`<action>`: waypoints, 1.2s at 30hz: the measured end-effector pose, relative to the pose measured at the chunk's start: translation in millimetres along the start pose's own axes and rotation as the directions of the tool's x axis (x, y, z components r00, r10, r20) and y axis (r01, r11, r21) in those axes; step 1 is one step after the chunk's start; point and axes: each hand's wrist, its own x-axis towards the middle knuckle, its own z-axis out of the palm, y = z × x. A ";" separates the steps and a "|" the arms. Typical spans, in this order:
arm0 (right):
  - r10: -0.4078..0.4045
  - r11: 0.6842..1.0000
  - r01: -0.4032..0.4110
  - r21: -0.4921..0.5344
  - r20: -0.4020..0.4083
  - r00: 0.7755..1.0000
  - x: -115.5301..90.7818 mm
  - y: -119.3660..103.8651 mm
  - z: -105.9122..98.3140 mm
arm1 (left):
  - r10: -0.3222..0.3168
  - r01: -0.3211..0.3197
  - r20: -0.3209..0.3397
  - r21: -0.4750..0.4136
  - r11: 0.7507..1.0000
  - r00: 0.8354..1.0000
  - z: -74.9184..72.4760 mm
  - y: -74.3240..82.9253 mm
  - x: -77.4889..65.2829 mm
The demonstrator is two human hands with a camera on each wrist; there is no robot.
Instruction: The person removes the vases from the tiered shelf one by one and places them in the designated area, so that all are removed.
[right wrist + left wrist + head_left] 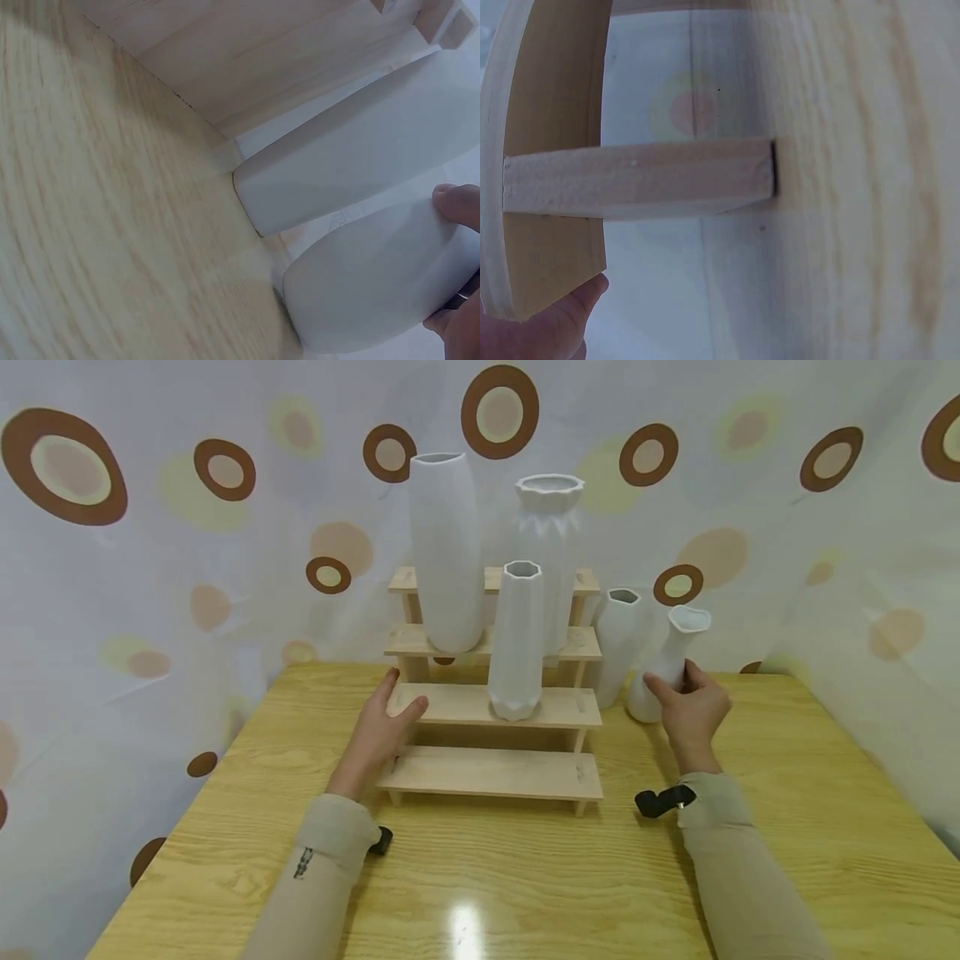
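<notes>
On the right, my right hand pinches a white vase with a flared, wavy mouth between thumb and fingers. The base of that vase is right at the tabletop in the right wrist view. At the left end of a stepped wooden display stand, my left hand holds a shelf board, its thumb over the board. In the left wrist view, part of this hand shows below a board of the stand, its other fingers hidden. A slim faceted vase stands on the second shelf from the bottom.
Up on the stand are a tall smooth vase and a ruffled-rim vase. Another white vase stands on the wooden table between the stand and my right hand. A patterned cloth hangs behind.
</notes>
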 end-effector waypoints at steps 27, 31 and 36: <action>-0.131 0.988 0.138 -0.067 0.098 0.987 0.0 19.7 1.5 | -0.001 0.001 0.011 0.005 1.000 1.000 -0.9 -0.2 -1.4; -0.140 0.987 0.147 -0.063 0.109 0.984 1.3 21.0 1.8 | -0.002 0.002 0.004 0.000 1.000 1.000 -0.6 0.1 -1.3; -0.138 0.989 0.144 -0.041 0.126 0.982 2.8 20.4 2.1 | 0.007 -0.007 -0.003 0.003 1.000 1.000 -0.4 -0.3 0.2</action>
